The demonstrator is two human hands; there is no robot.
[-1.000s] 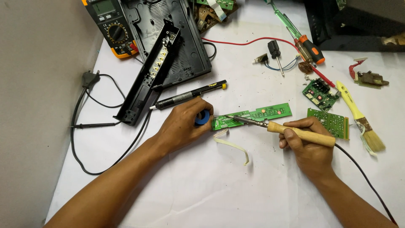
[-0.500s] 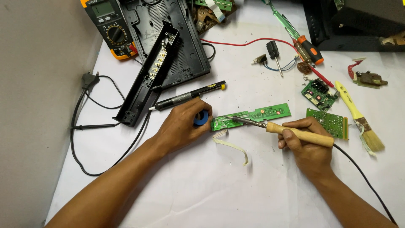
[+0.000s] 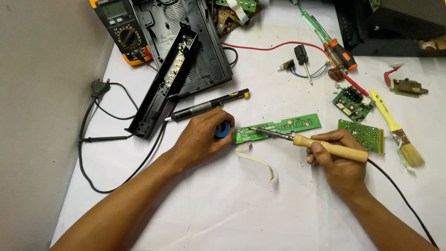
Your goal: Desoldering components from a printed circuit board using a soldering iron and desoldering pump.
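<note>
The long green circuit board (image 3: 278, 128) lies flat on the white desk (image 3: 223, 204), and both hands work at its left end; the right hand (image 3: 339, 158), just right of the board, has its fingers closed round the wooden handle of a soldering iron (image 3: 320, 145), whose metal tip rests on the board's left part; its black cord runs off toward the lower right and is cut by the frame edge. The left hand (image 3: 204, 137), touching the board's left end, curls over a blue round thing (image 3: 223, 130), perhaps a solder reel, most of it hidden under the fingers, so what it is stays unclear. A pale ribbon cable (image 3: 258, 160) trails from the board's underside toward the near edge; a black desoldering pump (image 3: 209, 106) lies just above the left hand. Right of the board sit two smaller green boards (image 3: 360, 118) and a yellow-handled brush (image 3: 395, 130); above the board's left are a black plastic casing (image 3: 186, 51) and a yellow multimeter (image 3: 121, 30), partly cut off at the top.
</note>
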